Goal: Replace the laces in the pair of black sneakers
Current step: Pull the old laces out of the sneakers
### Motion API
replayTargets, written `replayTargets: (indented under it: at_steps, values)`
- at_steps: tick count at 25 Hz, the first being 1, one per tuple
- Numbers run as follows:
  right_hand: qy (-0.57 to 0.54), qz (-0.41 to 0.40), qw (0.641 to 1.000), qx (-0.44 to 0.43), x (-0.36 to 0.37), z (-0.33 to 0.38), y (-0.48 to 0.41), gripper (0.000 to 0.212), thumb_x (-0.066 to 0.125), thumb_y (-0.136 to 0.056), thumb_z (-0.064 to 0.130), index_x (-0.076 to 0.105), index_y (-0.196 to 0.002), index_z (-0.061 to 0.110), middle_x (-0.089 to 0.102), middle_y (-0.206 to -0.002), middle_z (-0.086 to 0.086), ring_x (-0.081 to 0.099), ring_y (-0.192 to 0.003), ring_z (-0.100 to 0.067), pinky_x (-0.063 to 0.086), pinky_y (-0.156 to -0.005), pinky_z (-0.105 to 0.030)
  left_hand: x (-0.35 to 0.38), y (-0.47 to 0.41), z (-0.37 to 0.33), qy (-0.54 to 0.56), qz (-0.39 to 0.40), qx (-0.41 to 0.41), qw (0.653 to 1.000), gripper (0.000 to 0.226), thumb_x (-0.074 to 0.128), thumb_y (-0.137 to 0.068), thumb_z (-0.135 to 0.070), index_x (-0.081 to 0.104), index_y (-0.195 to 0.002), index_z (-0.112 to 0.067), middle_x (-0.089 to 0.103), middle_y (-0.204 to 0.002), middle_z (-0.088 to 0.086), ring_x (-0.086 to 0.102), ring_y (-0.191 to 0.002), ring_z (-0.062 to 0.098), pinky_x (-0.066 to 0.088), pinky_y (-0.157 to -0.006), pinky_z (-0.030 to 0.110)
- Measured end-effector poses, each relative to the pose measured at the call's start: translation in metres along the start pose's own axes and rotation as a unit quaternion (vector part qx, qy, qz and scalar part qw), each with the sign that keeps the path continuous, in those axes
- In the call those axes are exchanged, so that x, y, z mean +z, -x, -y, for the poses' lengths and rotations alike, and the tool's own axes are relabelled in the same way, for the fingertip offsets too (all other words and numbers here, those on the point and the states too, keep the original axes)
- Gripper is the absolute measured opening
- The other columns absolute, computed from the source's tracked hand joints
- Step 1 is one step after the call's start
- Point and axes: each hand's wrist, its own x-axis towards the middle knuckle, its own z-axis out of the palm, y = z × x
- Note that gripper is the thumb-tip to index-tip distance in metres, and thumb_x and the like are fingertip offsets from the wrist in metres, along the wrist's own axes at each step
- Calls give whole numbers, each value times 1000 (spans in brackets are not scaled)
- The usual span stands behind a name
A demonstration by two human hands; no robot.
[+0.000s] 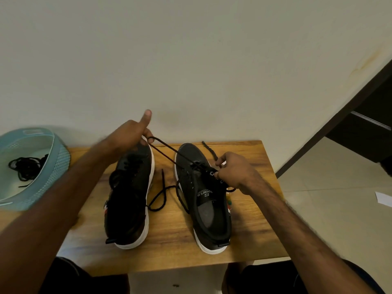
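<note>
Two black sneakers stand side by side on the wooden table (169, 240), toes toward the far wall. My forearm covers much of the left sneaker (131, 187), and motion blur smears its upper, so I cannot make out its eyelets. The right sneaker (203, 192) shows better: a smooth dark upper, a thick white sole, a padded collar and a grey insole with white lettering. My right hand (235, 170) hides its right row of eyelets.

One round, woven black lace (169, 150) runs taut from the right sneaker's far eyelets up to my left hand (131, 134), which is above the left sneaker's toe. Its fingers are curled on a loop of the lace and the thumb sticks straight up. How the fingertips lie I cannot tell for blur. My right hand's fingers are bent and pinch the lace at the sneaker's right edge. A frayed end pokes out beyond them. More of the lace lies slack on the wood between the shoes.

At far left a teal perforated plastic basket (61, 164), cut off by the frame, holds a tangle of black laces (25, 168). At right a sheet of paper (384, 197) lies on the tiled floor, partly out of view.
</note>
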Motion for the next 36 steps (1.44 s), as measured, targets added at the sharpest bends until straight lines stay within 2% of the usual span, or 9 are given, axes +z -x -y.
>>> replayTargets:
  at_steps: [5, 7, 8, 10, 15, 25, 28, 32, 36]
  values:
    - [40, -27, 998, -33, 5, 9, 7, 25, 63, -80, 1, 61, -105, 1, 65, -99, -13, 65, -91, -28, 55, -68, -38, 30, -2, -14, 334, 62, -81, 937, 53, 43, -95, -61, 49, -69, -16, 63, -78, 4, 63, -66, 19, 55, -69, 34]
    - [44, -44, 997, -41, 6, 9, 6, 30, 65, -78, 3, 58, -107, 6, 64, -102, -10, 64, -93, -26, 55, -68, -36, 42, -3, -19, 63, 59, 26, 996, 47, 49, -96, -54, 54, -75, -12, 57, -73, 1, 51, -58, 14, 45, -55, 25]
    - [43, -49, 997, -43, 5, 8, 5, 32, 66, -78, 4, 58, -108, 7, 63, -104, -9, 63, -94, -25, 54, -68, -35, 47, -1, -20, -143, 35, 91, 985, 47, 50, -95, -57, 58, -79, -12, 58, -72, -1, 50, -60, 11, 39, -54, 24]
    - [42, -54, 997, -42, 3, 6, 4, 32, 67, -78, 4, 58, -109, 8, 62, -106, -8, 62, -95, -24, 55, -70, -35, 55, 4, -17, -359, 30, 145, 921, 52, 47, -90, -67, 63, -89, -17, 60, -75, -5, 53, -69, 7, 33, -55, 24]
    - [39, -47, 997, -41, 4, 7, 5, 31, 69, -80, 4, 58, -109, 10, 62, -107, -7, 62, -94, -23, 57, -71, -36, 76, 14, -16, -532, -37, 255, 807, 64, 30, -90, -73, 62, -110, -21, 57, -113, -1, 55, -102, 18, 45, -74, 32]
    - [60, -42, 996, -42, 4, 9, 6, 32, 66, -79, 4, 57, -110, 8, 62, -105, -9, 61, -94, -25, 54, -71, -36, 110, 22, -39, -539, 37, 206, 816, 21, 50, -100, -29, 62, -113, -17, 54, -114, 3, 55, -103, 21, 35, -67, 32]
    - [60, -40, 997, -32, 2, 10, 6, 32, 68, -81, 6, 57, -111, 7, 62, -107, -8, 61, -96, -24, 56, -75, -37, 70, 19, -37, -437, -71, 212, 871, 13, 53, -98, -21, 63, -105, -22, 53, -106, -3, 57, -96, 19, 35, -67, 32]
    - [72, -38, 996, -34, 0, 10, 7, 24, 65, -82, 4, 62, -107, 3, 65, -107, -10, 63, -97, -25, 57, -79, -38, -17, 15, -8, -342, -277, 52, 897, 17, 51, -101, -25, 67, -104, -20, 55, -112, 7, 60, -95, 37, 42, -75, 41]
    - [74, -37, 996, -33, 4, 9, 4, 26, 66, -82, 5, 66, -107, 3, 68, -107, -12, 65, -96, -26, 59, -82, -44, -28, 15, 13, -417, -119, -80, 898, 16, 57, -96, -29, 71, -101, -23, 65, -113, 8, 62, -100, 34, 46, -82, 38]
